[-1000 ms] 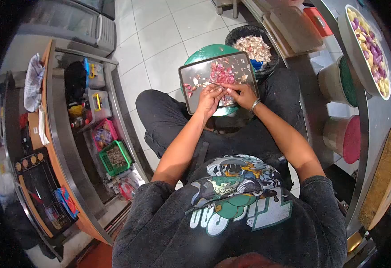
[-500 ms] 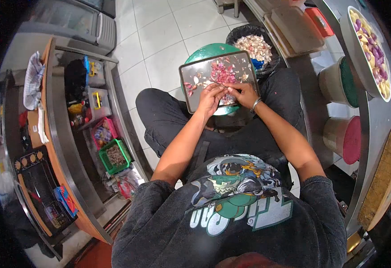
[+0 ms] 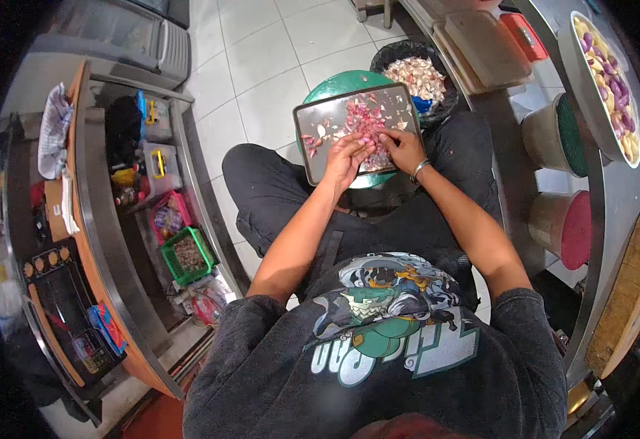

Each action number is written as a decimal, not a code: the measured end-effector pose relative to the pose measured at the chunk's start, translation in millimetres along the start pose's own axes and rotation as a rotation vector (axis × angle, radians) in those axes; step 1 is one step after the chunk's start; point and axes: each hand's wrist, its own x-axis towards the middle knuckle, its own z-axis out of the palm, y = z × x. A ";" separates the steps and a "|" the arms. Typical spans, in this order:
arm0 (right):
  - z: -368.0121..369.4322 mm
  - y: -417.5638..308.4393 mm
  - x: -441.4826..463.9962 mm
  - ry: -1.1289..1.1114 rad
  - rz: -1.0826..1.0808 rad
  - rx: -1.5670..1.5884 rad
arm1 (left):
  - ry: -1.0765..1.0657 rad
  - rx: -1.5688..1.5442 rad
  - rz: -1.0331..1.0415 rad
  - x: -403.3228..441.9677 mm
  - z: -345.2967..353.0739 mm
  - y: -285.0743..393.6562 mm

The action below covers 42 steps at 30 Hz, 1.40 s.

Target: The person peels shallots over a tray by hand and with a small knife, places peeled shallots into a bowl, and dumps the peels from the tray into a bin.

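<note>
A dark-rimmed metal tray (image 3: 317, 162) rests on a green round stool (image 3: 332, 86) before my crossed legs. Pinkish-red shallots and skins (image 3: 364, 115) are heaped in its middle, with pale scraps around them. My left hand (image 3: 346, 158) is over the tray's near half, palm partly up, fingers closed on a small pink shallot (image 3: 366, 139) at the tips. Close by on the right, my right hand (image 3: 406, 150) has thumb and fingers pinched together above the heap. Whatever sits in that pinch is too small to make out.
Behind the stool stands a black-lined bin (image 3: 448, 102) full of pale skins. On the right-hand counter is a white bowl (image 3: 576, 80) of peeled garlic and shallots. Lidded tubs (image 3: 550, 139) stand beneath. Shelves at left hold a green basket (image 3: 188, 256) and boxes.
My hands were together at the fingertips and have moved slightly apart. The left hand has turned palm-up a little, exposing the pink shallot; the right fingers have lifted away from it.
</note>
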 end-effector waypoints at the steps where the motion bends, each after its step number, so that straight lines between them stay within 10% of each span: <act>1: 1.6 3.2 0.3 0.015 -0.050 0.051 | 0.012 -0.004 0.005 -0.3 0.5 0.1; 42: 1.5 -6.5 -7.2 -0.128 -0.151 0.085 | -0.037 -0.050 -0.001 7.7 -10.6 -5.3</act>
